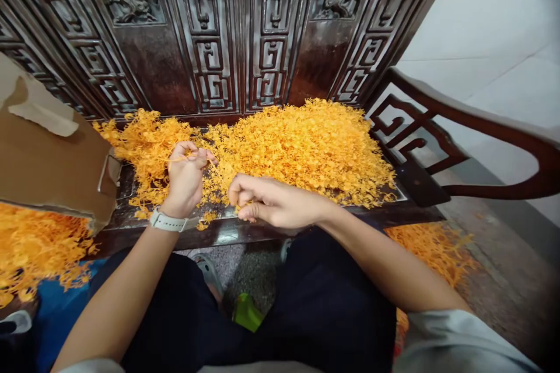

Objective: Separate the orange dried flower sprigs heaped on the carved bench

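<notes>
Your left hand (pixel 186 180) pinches a thin orange sprig (pixel 184 158) at the fingertips. Your right hand (pixel 273 201) sits just beside it, apart, its fingers closed on a small orange tuft (pixel 241 207). Keep both grips light and near the tips, since the strands look fine. Beyond, a heap of dried orange sprigs (pixel 301 145) covers the dark wood seat (pixel 219 236) before the carved backrest (pixel 205 41). A cardboard flap (pixel 48 157) leans in at left.
</notes>
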Demonstrator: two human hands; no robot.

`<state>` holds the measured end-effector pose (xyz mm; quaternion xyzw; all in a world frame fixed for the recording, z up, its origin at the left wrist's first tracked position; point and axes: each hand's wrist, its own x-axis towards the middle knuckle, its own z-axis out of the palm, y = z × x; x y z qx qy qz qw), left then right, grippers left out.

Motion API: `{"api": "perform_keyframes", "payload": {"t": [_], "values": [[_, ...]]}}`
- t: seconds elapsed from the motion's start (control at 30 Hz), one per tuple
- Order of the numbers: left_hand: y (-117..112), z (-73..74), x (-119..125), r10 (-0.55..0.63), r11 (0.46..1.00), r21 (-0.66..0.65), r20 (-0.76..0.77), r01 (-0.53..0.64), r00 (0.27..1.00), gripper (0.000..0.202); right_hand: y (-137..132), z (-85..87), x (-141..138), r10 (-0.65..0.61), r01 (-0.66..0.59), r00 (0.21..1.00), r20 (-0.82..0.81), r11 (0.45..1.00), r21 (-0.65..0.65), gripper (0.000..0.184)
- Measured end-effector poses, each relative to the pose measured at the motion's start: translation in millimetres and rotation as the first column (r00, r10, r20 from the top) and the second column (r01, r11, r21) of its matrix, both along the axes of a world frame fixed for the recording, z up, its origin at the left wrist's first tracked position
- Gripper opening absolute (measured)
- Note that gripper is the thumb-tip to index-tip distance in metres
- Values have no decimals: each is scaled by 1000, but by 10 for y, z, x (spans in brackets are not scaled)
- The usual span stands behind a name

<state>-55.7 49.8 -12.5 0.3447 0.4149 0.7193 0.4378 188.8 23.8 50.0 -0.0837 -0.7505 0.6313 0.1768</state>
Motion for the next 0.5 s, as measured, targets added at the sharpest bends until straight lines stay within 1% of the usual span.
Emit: {"api": "perform_keyframes", "payload": {"t": [0.03, 0.07, 0.1, 0.13, 0.17, 0.2, 0.23, 0.27, 0.3, 0.33, 0.37, 0.4, 0.43, 0.47, 0.5], "values": [[19, -4, -94, 5, 1000, 14, -12, -5, 1000, 35, -54, 79, 10, 161, -161, 986, 42, 987, -9, 4], [42, 1, -216, 28, 999, 33, -16, -27, 999, 35, -103, 155, 26, 356, -355, 933, 51, 935, -25, 4], [67, 16, -354, 81, 995, 63, 0, -81, 997, 38, -142, 221, 50, 553, -553, 833, 23, 833, -33, 4], [91, 38, -490, 119, 988, 93, 16, -120, 993, 42, -162, 274, 85, 708, -709, 706, -20, 705, -21, 5], [110, 66, -610, 134, 985, 111, 17, -135, 991, 43, -153, 311, 134, 794, -795, 605, -60, 606, 0, 9], [120, 96, -699, 152, 981, 120, 13, -152, 988, 43, -110, 330, 198, 810, -813, 579, -99, 582, 11, 13], [119, 124, -750, 142, 984, 104, 7, -142, 990, 41, -29, 331, 275, 754, -761, 641, -146, 648, 5, 17], [109, 149, -758, 138, 988, 74, 2, -138, 990, 39, 88, 313, 360, 612, -627, 767, -192, 779, -20, 20], [92, 166, -728, 130, 991, 31, -1, -130, 992, 38, 232, 275, 446, 372, -398, 897, -239, 915, -70, 27], [74, 177, -667, 116, 993, -18, -5, -116, 993, 37, 392, 218, 526, 11, -64, 943, -332, 987, -149, 39], [58, 182, -583, 115, 992, -55, -11, -115, 993, 37, 553, 144, 591, -346, 259, 860, -375, 929, -263, 46], [47, 182, -489, 109, 991, -78, -23, -111, 994, 37, 703, 57, 639, -629, 507, 697, -345, 772, -383, 46], [44, 179, -391, 88, 992, -83, -39, -91, 995, 39, 829, -32, 668, -814, 682, 525, -249, 577, -449, 47], [47, 175, -297, 55, 996, -74, -53, -59, 997, 42, 924, -116, 680, -910, 791, 394, -132, 409, -455, 50], [53, 172, -212, 15, 998, -55, -65, -19, 998, 49, 984, -187, 680, -949, 857, 313, -31, 297, -421, 55]]}}
